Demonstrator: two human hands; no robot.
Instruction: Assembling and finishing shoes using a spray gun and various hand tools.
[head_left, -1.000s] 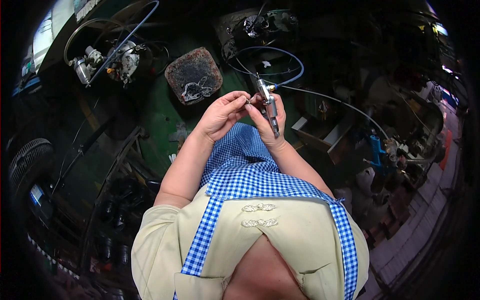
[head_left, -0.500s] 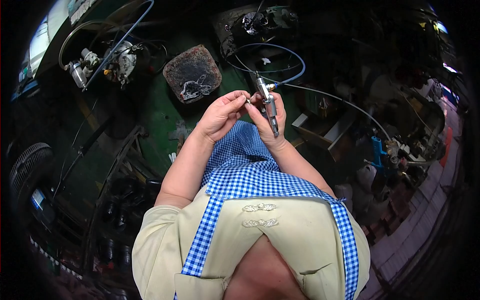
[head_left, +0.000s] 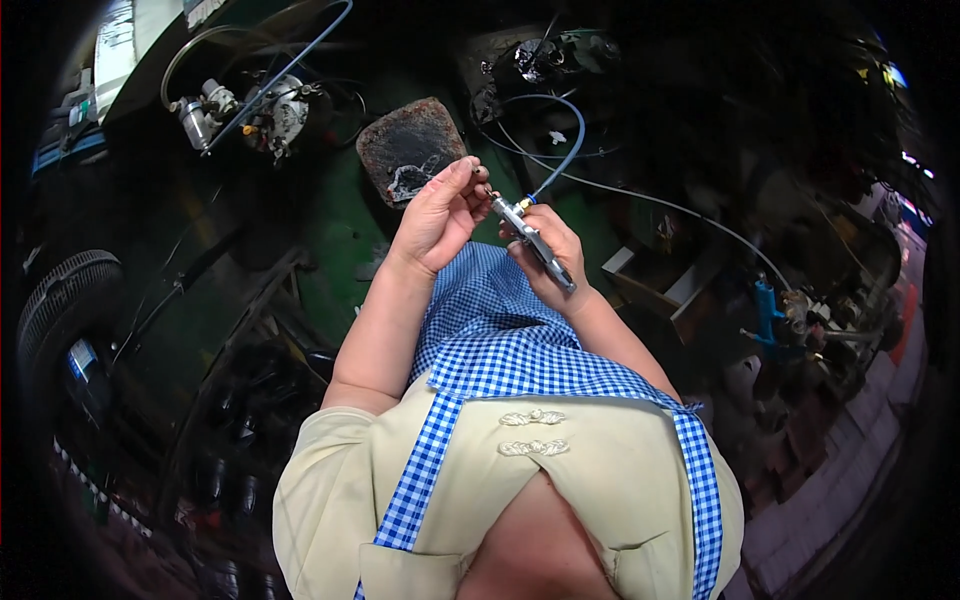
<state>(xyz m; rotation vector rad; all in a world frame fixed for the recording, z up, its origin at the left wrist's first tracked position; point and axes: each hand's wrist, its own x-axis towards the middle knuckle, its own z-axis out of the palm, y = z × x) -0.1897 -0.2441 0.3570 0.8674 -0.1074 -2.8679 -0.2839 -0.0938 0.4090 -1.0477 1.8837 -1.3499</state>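
Note:
My right hand (head_left: 556,252) is wrapped round a slim silver air tool (head_left: 537,240) with a brass fitting, fed by a blue hose (head_left: 562,165). The tool slants, its tip up and left toward my left hand. My left hand (head_left: 440,215) is pinched at thumb and fingertips beside that tip, on a small dark piece (head_left: 478,172) too tiny to name. Tip and piece are close together; whether they touch cannot be told. Both hands are above my lap, over a blue checked apron (head_left: 490,300).
Beyond my left hand stands a square worn stool or block (head_left: 412,135) with a pale tangled strand on it. Air fittings and a gauge-like unit (head_left: 285,110) are at the far left. An open wooden drawer (head_left: 655,280) lies to the right, a fan (head_left: 70,290) at the left.
The tool has tilted from nearly upright to a slant, its tip now toward my left hand. My left hand has turned and risen slightly with its fingers. The view has shifted a little.

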